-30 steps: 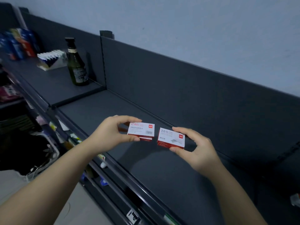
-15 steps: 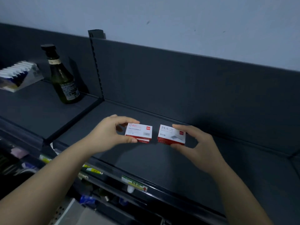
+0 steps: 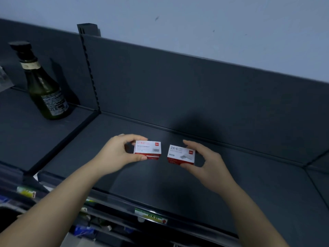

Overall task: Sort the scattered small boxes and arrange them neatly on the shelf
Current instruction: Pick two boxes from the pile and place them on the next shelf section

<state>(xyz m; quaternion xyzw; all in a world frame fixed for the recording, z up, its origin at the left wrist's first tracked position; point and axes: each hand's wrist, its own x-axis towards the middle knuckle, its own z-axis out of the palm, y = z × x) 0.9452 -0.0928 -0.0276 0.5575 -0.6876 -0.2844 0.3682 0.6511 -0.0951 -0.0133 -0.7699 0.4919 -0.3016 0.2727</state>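
- Head view: the left hand pinches a white-and-red box between thumb and curled fingers, over the middle of the dark shelf.
- The right hand likewise pinches a second box just to the right, with a narrow gap between the two.
- A green bottle stands far left.

Both bare forearms reach in across the front edge of the shelf, one from the lower left and one from the lower right, and draw together over its middle. The left hand pinches the barcode box at its left end, thumb along the near edge and fingers curled over the far edge. The right hand pinches the 24/6 box at its right end, thumb under the near edge and forefinger arched over the far one. The two hands are near each other but apart.
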